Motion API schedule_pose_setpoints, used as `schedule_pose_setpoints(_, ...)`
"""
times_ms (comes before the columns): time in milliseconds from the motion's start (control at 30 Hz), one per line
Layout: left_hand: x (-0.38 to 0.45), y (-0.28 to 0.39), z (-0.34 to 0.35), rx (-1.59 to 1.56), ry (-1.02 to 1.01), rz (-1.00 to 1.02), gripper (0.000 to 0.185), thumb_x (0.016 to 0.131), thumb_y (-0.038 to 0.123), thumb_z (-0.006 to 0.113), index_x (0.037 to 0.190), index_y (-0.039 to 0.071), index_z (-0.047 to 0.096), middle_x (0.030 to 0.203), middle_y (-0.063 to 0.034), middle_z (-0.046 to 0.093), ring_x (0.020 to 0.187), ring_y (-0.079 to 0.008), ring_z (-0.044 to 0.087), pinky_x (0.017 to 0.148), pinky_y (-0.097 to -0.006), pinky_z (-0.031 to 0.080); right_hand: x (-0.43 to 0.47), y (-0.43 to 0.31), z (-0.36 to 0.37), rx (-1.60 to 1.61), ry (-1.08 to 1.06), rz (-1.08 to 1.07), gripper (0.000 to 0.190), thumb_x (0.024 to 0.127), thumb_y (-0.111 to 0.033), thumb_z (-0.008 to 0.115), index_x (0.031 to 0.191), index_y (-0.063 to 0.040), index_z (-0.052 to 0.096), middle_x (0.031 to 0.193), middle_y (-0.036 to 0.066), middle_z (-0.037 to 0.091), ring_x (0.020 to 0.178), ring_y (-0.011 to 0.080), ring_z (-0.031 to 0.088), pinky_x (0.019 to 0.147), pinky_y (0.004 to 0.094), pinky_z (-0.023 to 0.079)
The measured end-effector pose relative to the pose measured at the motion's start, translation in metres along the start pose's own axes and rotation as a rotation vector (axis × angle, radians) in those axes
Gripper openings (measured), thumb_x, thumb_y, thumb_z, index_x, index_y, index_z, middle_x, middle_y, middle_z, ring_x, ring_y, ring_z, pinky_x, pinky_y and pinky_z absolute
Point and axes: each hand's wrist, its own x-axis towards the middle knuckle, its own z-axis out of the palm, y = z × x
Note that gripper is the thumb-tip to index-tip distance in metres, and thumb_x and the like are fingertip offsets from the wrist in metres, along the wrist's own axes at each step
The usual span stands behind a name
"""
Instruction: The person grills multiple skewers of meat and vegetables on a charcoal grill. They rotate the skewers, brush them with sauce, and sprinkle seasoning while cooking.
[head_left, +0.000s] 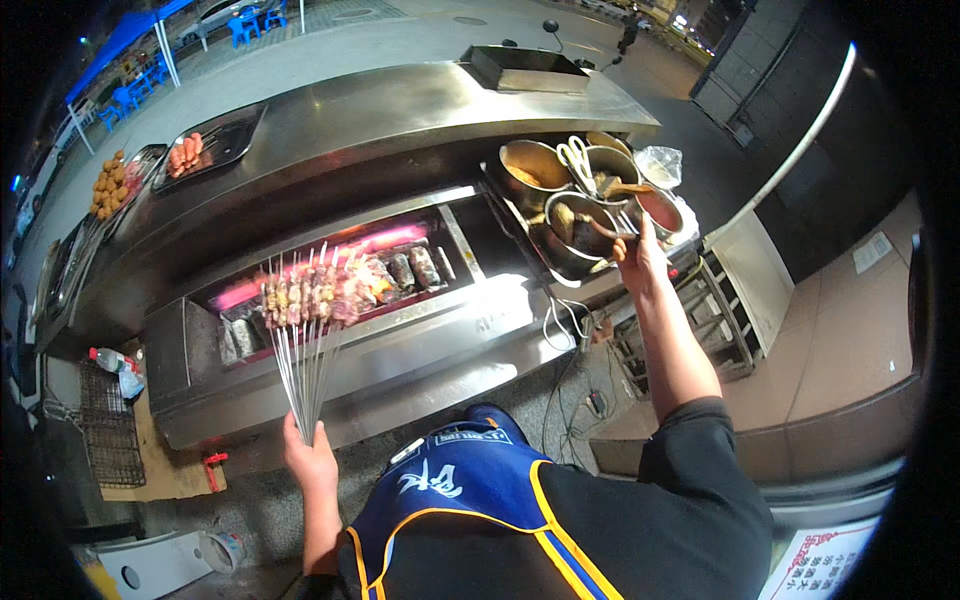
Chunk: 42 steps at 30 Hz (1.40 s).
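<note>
My left hand (309, 454) is closed around the ends of a bundle of metal skewers (304, 375). Their meat pieces (311, 294) lie over the glowing charcoal of a stainless-steel grill (420, 330). My right hand (641, 259) is at the rim of a metal pot (574, 251) and grips a handle there; a dark-ended tool, perhaps a basting brush (562, 221), rests in that pot. Around it stand more pots, one with orange contents (529, 169), one with red contents (660, 211), and another with white-handled scissors or tongs (576, 161) in it.
A raised steel shelf (360, 112) runs behind the grill, bearing a black tray (225, 146) with red skewered food. Skewered balls (110, 187) lie at far left. A wire rack (112, 431) and plastic bottle (112, 360) are left of the grill. Cables (574, 390) hang at right.
</note>
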Motion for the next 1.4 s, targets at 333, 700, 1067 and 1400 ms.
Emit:
schedule_pose_setpoints(333,-0.008,0.023,0.002,-0.843,-0.459,-0.543,0.026,0.102,0.024,0.041,0.123,0.01,0.048,0.061,0.0058,0.032,0.042,-0.0029,0.027,0.035,-0.0206,0.023,-0.027,-0.041,0.033,0.14,-0.129,-0.316,0.034,0.094,-0.031,0.059,0.104,0.001,0.061,0.089,0.011,0.066,0.072,0.0191,0.065,0.071,0.0301,0.058)
schedule_pose_setpoints(700,-0.008,0.018,0.001,-1.149,-0.437,-0.738,0.024,0.102,0.026,0.042,0.115,0.008,0.049,0.077,-0.0087,0.056,0.042,-0.0055,0.033,0.034,-0.0201,0.024,-0.162,0.004,0.215,-0.89,-0.916,-1.04,0.021,0.086,-0.006,0.065,0.106,0.0,0.064,0.106,0.01,0.065,0.093,0.0199,0.063,0.083,0.0307,0.051)
schedule_pose_setpoints(1067,-0.009,0.034,0.022,-0.943,-0.386,-0.8,0.03,0.099,0.039,0.047,0.111,0.013,0.058,0.059,0.0045,0.038,0.042,-0.0046,0.029,0.035,-0.0223,0.02,-0.235,0.13,0.301,-1.191,-1.14,-1.105,0.021,0.084,-0.014,0.066,0.101,-0.002,0.065,0.101,0.018,0.06,0.091,0.0361,0.062,0.079,0.0419,0.052)
schedule_pose_setpoints(1400,-0.004,0.035,0.02,-1.06,-0.381,-0.802,0.033,0.099,0.043,0.047,0.109,0.013,0.058,0.061,0.0053,0.041,0.043,-0.0037,0.029,0.037,-0.0211,0.02,-0.247,0.129,0.281,-1.291,-1.275,-1.185,0.018,0.083,-0.011,0.067,0.099,-0.002,0.065,0.097,0.017,0.062,0.088,0.0355,0.063,0.077,0.0404,0.052)
